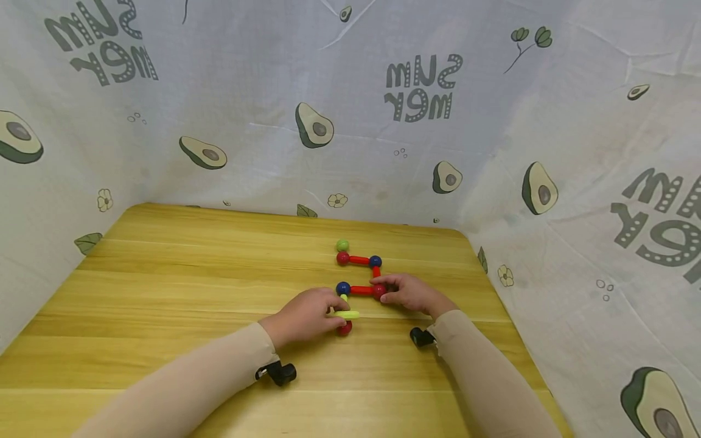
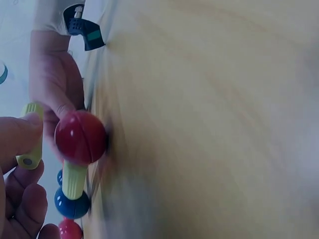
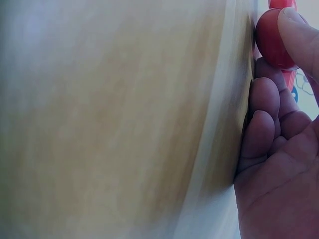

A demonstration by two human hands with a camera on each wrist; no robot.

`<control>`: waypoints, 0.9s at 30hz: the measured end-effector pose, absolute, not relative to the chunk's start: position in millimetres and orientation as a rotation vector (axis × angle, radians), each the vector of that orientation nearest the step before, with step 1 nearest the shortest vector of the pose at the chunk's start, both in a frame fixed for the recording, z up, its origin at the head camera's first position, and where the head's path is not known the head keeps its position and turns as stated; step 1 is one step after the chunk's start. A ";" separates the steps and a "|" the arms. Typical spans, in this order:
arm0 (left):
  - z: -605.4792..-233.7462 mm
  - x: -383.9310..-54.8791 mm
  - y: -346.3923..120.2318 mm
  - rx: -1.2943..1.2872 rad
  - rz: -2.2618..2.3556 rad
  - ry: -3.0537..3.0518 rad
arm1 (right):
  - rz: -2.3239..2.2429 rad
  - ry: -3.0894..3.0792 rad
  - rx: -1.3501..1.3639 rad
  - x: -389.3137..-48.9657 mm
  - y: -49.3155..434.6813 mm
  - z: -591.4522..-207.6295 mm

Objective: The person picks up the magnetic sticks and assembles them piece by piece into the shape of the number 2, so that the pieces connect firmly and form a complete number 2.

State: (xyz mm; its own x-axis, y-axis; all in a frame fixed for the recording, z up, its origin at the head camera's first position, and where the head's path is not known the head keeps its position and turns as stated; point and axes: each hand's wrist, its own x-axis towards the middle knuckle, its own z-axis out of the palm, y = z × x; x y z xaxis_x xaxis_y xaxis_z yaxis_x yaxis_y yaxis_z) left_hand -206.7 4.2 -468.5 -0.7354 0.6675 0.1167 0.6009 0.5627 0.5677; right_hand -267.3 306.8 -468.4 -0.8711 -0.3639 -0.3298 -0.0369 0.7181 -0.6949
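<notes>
My left hand pinches a loose yellow-green rod between thumb and fingers. In the left wrist view this rod is apart from the nearby red ball. A second yellow-green rod joins that ball to a blue ball. From the blue ball a red rod leads to another red ball, which my right hand grips. The right wrist view has the thumb lying on this ball; the other fingers curl by the tabletop.
Beyond my right hand the chain continues through a blue ball and a red rod to a red ball. A green ball sits just behind it. Patterned cloth hangs around the wooden table.
</notes>
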 end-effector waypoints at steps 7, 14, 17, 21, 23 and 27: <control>-467.2 -204.0 21.9 1.123 0.871 2.677 | -1.004 2.464 -0.324 -266.5 306.6 -467.1; -467.1 -202.8 34.3 1.131 0.833 2.695 | -1.004 2.463 -0.327 -266.2 306.1 -466.1; -469.6 -202.9 39.3 1.145 0.814 2.708 | -0.993 2.463 -0.312 -266.6 306.2 -466.6; -473.1 -201.8 44.3 1.165 0.782 2.727 | -0.979 2.465 -0.306 -267.0 306.5 -466.9; -475.3 -201.7 46.6 1.177 0.770 2.736 | -0.974 2.472 -0.309 -266.9 306.5 -466.6; -479.2 -201.3 49.4 1.182 0.744 2.750 | -0.981 2.479 -0.333 -267.0 306.6 -466.4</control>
State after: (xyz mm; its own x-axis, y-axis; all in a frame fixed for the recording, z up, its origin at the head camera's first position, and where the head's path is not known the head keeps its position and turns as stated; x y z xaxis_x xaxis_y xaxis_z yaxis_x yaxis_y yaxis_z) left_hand -201.3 49.4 -479.2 -0.7049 0.6966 0.1339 0.6691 0.5903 0.4515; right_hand -267.0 306.6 -466.4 -0.8690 -0.3777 -0.3196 -0.0569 0.7179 -0.6938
